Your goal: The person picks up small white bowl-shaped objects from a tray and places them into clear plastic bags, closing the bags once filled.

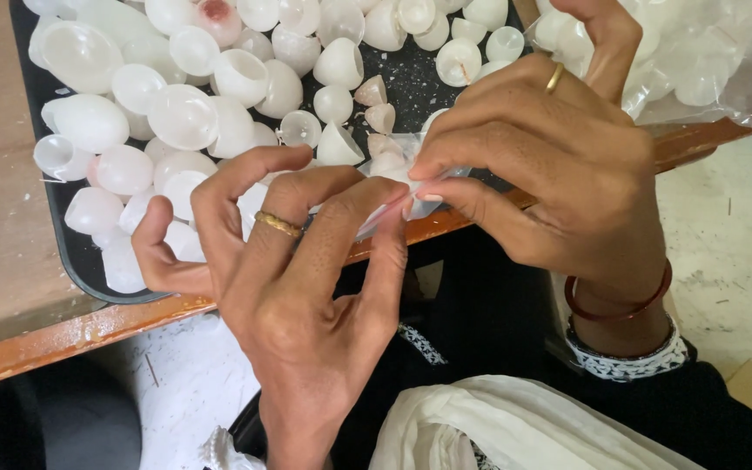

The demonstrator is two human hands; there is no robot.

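so both hands are pinching the same small clear plastic bag at the worktop edge, left hand from below, right hand from above. white plastic cups are heaped on a black tray just behind.

Head-worn view, close, steeply downward
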